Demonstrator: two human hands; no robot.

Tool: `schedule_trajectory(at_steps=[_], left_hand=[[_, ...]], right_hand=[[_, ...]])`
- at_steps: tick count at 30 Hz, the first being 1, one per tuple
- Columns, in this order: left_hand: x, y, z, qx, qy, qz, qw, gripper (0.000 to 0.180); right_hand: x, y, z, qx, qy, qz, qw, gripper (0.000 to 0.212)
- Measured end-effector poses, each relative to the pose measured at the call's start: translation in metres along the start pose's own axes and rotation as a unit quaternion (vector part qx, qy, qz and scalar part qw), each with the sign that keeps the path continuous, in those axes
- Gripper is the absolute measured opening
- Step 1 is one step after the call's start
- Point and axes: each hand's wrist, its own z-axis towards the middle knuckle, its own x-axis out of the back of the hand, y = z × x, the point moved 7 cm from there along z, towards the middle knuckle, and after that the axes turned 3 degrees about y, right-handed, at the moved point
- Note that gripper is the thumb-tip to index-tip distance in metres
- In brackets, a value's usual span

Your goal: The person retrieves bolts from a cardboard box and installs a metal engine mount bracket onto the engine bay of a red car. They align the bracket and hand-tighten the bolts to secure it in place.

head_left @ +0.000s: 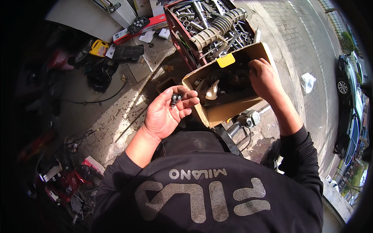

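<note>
Palm up, my left hand (168, 110) cradles a few small bolts (176, 98), dark with shiny heads, in its curled fingers. It is just left of an open cardboard box (217, 116). At the box's right side, my right hand (264, 77) reaches over the rim with its fingers bent together. Its fingertips point into the box, and what they hold, if anything, is hidden. Inside the shadowed box lie dark parts and a torn pale scrap (212, 91). A yellow tab (225, 60) sticks up on its far edge.
A red toolbox (179, 39) full of wrenches and sockets stands behind the box, with a ribbed hose (223, 27) across it. A yellow bottle (99, 48) and a black cable (105, 101) lie left. Red parts (74, 182) are piled lower left. A car (347, 105) stands far right.
</note>
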Motion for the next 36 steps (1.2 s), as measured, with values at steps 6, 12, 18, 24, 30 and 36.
schedule_trajectory(at_steps=[6, 12, 18, 24, 30, 36], left_hand=[[0.024, 0.002, -0.006, -0.014, 0.063, 0.073, 0.995, 0.03], [0.029, -0.006, -0.006, -0.003, 0.095, 0.062, 0.994, 0.027], [0.038, -0.008, 0.002, -0.005, 0.087, 0.056, 0.995, 0.024], [0.047, -0.013, 0.007, 0.0, 0.126, 0.054, 0.991, 0.02], [0.048, -0.015, 0.012, 0.004, 0.124, 0.047, 0.991, 0.018], [0.047, -0.014, 0.011, 0.002, 0.13, 0.049, 0.99, 0.019]], right_hand=[[-0.084, 0.031, 0.024, 0.047, -0.223, -0.112, 0.967, 0.019], [-0.151, 0.07, 0.079, -0.081, -0.169, -0.019, 0.982, 0.031], [-0.165, 0.08, 0.079, -0.242, -0.005, 0.046, 0.969, 0.035], [-0.159, 0.069, 0.064, -0.191, -0.131, -0.082, 0.969, 0.031], [-0.179, 0.097, 0.074, -0.079, -0.19, -0.193, 0.959, 0.029], [-0.171, 0.088, 0.073, -0.11, -0.167, -0.136, 0.97, 0.027]])
